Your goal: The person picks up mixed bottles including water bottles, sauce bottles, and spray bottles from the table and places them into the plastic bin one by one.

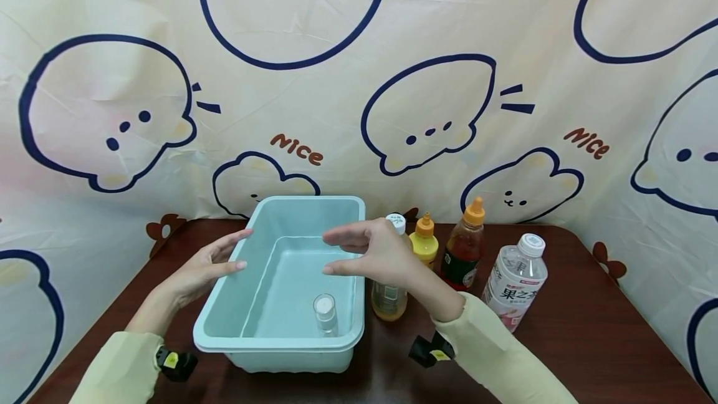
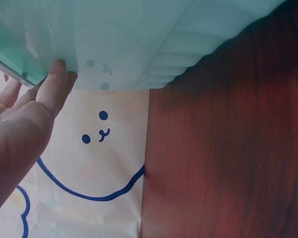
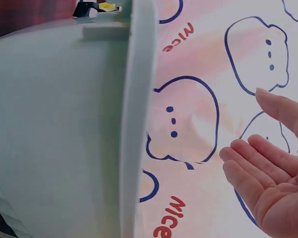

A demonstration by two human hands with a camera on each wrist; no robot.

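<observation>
Running lengthwise front to back, the tub (image 1: 280, 361) sits on the bench (image 1: 583, 341) between the left hand (image 1: 206, 269), by its left rim, and the right hand (image 1: 382, 255), above its right side. Both are empty, fingers relaxed; the right is nearer the jar (image 1: 325, 312) inside.

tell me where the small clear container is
In the head view, the small clear container sits inside the pale blue basin, toward its near right corner.
</observation>
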